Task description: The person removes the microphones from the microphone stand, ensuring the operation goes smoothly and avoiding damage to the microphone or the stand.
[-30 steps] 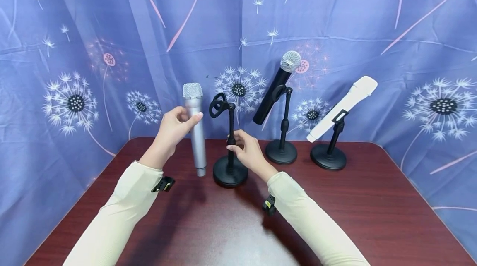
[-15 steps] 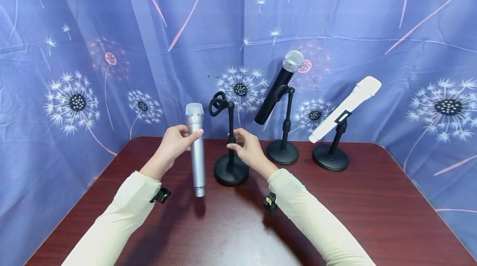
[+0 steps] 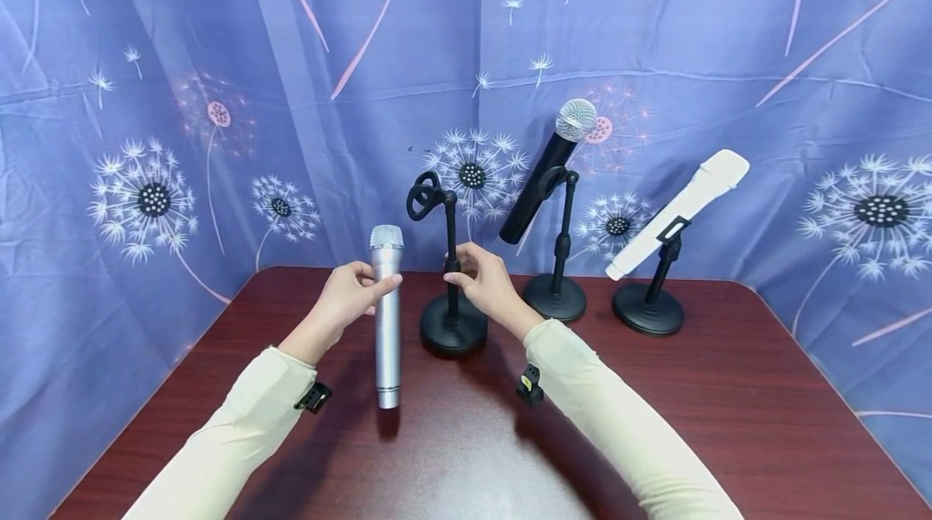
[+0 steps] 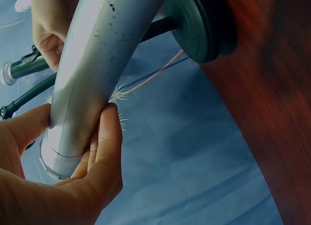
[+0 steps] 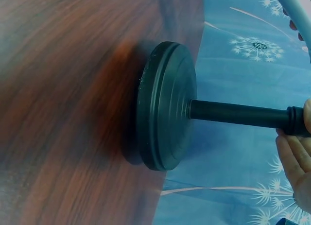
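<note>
A silver microphone (image 3: 388, 326) stands nearly upright above the table, its mesh head at the top. My left hand (image 3: 345, 300) pinches it just below the head between thumb and fingers, which the left wrist view shows close up around the silver body (image 4: 92, 84). To its right is a black microphone stand (image 3: 452, 326) with a vacant ring clip at its top. My right hand (image 3: 489, 284) grips this stand's pole at the collar. In the right wrist view the stand's round base (image 5: 170, 108) shows, its underside at the tabletop.
Behind and to the right, a black microphone (image 3: 539, 184) with a silver head leans in a second stand (image 3: 555, 298). Further right, a white microphone (image 3: 677, 217) is clipped on a third stand (image 3: 648, 310). A blue dandelion-print curtain (image 3: 349, 35) hangs behind the reddish-brown table (image 3: 728, 423).
My left hand has lowered the silver microphone and brought it nearer the front of the table. The right hand keeps its grip, and the stand has barely moved.
</note>
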`<action>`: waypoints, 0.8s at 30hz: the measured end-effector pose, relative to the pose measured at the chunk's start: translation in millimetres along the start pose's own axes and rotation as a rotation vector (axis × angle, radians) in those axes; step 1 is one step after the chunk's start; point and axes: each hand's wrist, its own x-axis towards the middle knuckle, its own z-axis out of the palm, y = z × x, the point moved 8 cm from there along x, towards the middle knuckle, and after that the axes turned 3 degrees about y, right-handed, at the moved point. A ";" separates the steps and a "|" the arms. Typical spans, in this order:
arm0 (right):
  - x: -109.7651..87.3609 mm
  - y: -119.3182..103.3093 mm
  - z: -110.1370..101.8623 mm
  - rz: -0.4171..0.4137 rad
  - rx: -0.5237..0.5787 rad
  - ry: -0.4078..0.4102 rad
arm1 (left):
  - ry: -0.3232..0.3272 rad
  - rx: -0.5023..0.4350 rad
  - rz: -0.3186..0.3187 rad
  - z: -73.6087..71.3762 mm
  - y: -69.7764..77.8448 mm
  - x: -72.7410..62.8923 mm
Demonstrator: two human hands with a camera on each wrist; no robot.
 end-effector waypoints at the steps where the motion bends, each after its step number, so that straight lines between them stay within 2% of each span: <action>1: 0.8 0.3 -0.1 0.006 0.000 0.000 | 0.001 -0.003 0.003 1.0 -0.8 -0.1; 24: 18.6 -4.7 0.8 0.025 -0.003 0.011 | -0.039 0.016 -0.003 25.4 -23.2 -7.3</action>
